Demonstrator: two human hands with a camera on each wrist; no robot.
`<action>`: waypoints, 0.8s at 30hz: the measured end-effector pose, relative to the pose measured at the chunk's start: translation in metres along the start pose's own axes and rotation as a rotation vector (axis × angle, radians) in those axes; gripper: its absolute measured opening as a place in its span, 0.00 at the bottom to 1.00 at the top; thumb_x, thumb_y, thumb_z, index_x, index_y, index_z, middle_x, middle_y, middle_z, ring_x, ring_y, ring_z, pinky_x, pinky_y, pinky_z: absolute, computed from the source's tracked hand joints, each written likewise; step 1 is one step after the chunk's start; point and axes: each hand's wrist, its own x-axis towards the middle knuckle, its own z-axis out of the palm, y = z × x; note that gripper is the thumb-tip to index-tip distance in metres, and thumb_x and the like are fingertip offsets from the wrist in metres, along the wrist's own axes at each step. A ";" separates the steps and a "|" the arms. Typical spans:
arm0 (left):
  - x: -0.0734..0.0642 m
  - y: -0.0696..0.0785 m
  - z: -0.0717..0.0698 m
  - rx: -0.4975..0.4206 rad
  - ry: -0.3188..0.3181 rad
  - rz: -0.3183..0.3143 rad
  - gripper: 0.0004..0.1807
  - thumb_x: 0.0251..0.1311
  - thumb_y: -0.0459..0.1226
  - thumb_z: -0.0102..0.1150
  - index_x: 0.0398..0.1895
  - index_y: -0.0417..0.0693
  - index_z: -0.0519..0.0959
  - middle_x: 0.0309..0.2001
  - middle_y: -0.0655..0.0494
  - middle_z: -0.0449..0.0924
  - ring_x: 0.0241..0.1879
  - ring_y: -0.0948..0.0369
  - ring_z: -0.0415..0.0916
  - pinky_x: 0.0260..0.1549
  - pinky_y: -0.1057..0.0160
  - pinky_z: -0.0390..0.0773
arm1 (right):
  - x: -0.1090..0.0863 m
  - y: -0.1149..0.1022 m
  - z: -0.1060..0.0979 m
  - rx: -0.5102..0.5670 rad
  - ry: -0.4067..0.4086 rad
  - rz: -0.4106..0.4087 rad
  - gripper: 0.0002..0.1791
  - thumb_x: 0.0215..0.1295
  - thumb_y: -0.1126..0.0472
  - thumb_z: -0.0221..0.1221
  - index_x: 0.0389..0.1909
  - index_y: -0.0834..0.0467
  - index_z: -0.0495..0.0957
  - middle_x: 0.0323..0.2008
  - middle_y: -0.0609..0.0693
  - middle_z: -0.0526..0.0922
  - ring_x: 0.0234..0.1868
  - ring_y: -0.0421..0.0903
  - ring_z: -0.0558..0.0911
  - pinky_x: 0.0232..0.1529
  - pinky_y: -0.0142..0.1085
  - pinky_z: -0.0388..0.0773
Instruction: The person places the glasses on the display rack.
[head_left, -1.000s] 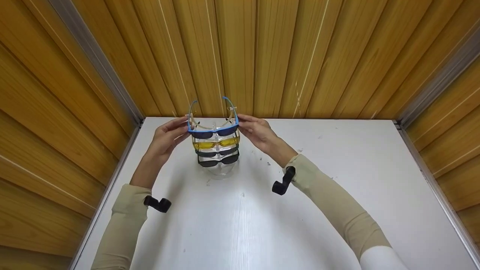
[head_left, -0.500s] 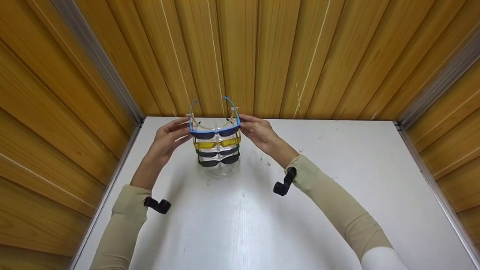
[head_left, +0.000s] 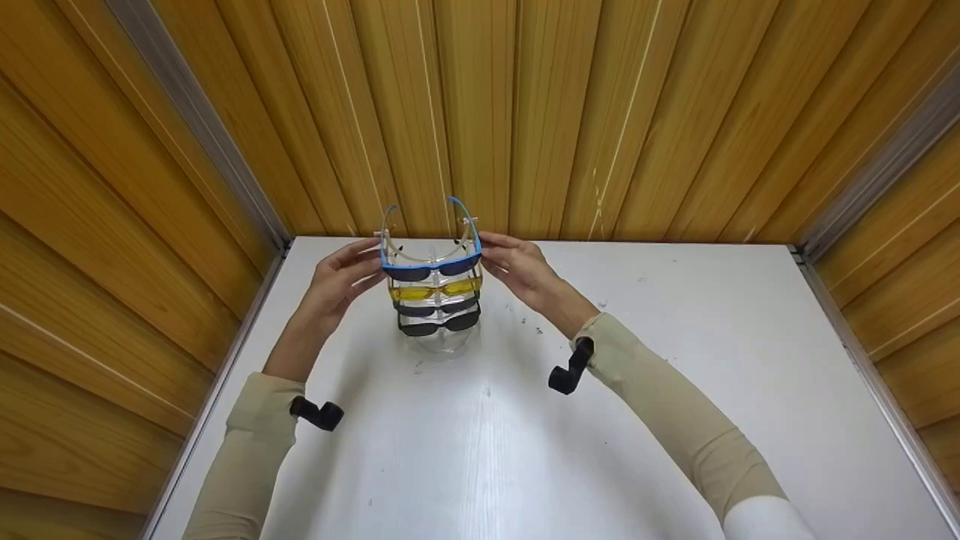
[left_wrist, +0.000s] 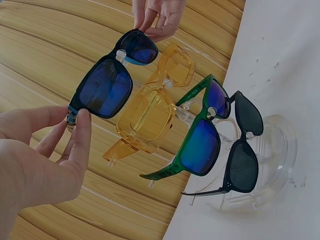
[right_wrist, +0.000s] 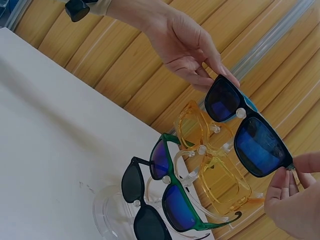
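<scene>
Blue-framed sunglasses with dark blue lenses sit at the top tier of a clear display stand, their temples unfolded and pointing to the back wall. My left hand pinches the left temple by the hinge between thumb and fingers. On the other side, my right hand pinches the right temple the same way. A clear nose peg of the stand shows at the bridge in both wrist views. Below hang yellow glasses, green-framed sunglasses with blue lenses, and black sunglasses at the bottom.
The stand is on a white table, near its back edge. Wood-patterned panels rise behind and at both sides, with metal posts at the corners. A few small dark marks lie on the table right of the stand.
The blue sunglasses have shifted slightly right and down, nearer the yellow pair, with both hands moving along. Both hands keep their hold. The view has tilted a little.
</scene>
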 end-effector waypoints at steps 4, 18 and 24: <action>0.000 -0.001 -0.005 0.015 -0.005 0.007 0.25 0.71 0.34 0.60 0.70 0.48 0.73 0.57 0.58 0.79 0.56 0.61 0.80 0.65 0.60 0.79 | -0.001 -0.002 -0.005 -0.053 -0.007 -0.008 0.24 0.74 0.70 0.55 0.70 0.63 0.72 0.59 0.54 0.82 0.55 0.44 0.81 0.73 0.43 0.72; -0.006 -0.013 -0.032 0.297 -0.111 0.174 0.30 0.75 0.42 0.55 0.77 0.50 0.64 0.72 0.44 0.71 0.65 0.57 0.76 0.62 0.62 0.80 | -0.015 -0.020 -0.069 -0.305 -0.016 -0.104 0.28 0.75 0.65 0.57 0.73 0.63 0.66 0.67 0.57 0.76 0.71 0.53 0.73 0.74 0.45 0.72; -0.010 -0.020 -0.044 0.413 -0.084 0.215 0.36 0.74 0.48 0.57 0.80 0.53 0.59 0.77 0.47 0.65 0.76 0.50 0.63 0.76 0.46 0.64 | -0.020 -0.030 -0.121 -0.439 0.053 -0.143 0.29 0.76 0.64 0.57 0.75 0.64 0.64 0.65 0.56 0.75 0.66 0.47 0.76 0.74 0.45 0.71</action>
